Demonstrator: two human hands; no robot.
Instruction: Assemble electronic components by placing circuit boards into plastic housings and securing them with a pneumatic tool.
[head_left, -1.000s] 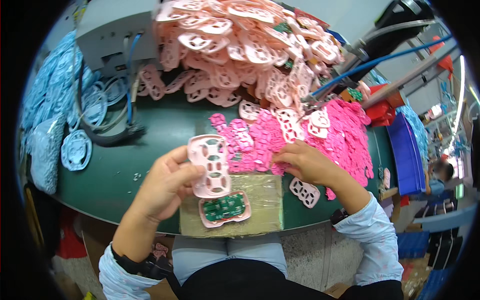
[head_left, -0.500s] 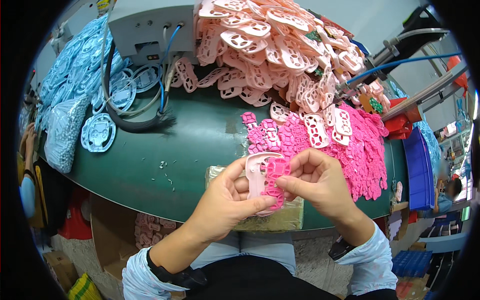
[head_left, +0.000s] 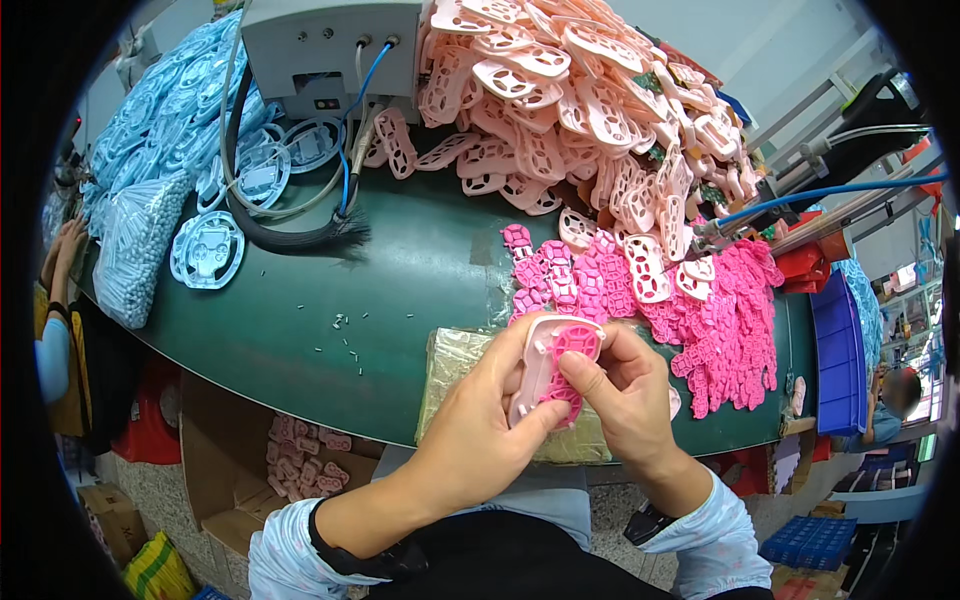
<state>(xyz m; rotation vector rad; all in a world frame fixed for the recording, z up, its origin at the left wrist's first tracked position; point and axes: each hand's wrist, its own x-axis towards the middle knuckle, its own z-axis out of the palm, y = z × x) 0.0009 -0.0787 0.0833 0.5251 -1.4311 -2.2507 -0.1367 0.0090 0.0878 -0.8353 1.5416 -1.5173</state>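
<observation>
My left hand (head_left: 478,430) holds a pale pink plastic shell (head_left: 541,365) by its left edge, over the near rim of the green table (head_left: 300,320). My right hand (head_left: 625,395) presses a hot pink rubber pad (head_left: 576,345) into the shell with the fingertips. Both hands hover above a taped cardboard pad (head_left: 455,375). A spread of hot pink rubber pads (head_left: 720,320) lies on the table just right of the hands. A large heap of pale pink shells (head_left: 590,100) is piled at the back.
A grey machine box (head_left: 320,45) with cables stands at the back left, beside light blue round parts (head_left: 205,250) and a bag of white pieces (head_left: 135,250). A blue bin (head_left: 835,340) sits right. A cardboard box of pink parts (head_left: 300,460) is under the table. Another person's arm (head_left: 55,300) is far left.
The view has shifted slightly. My hands have stayed together on the shell, and the right fingers have moved onto the hot pink pad inside it.
</observation>
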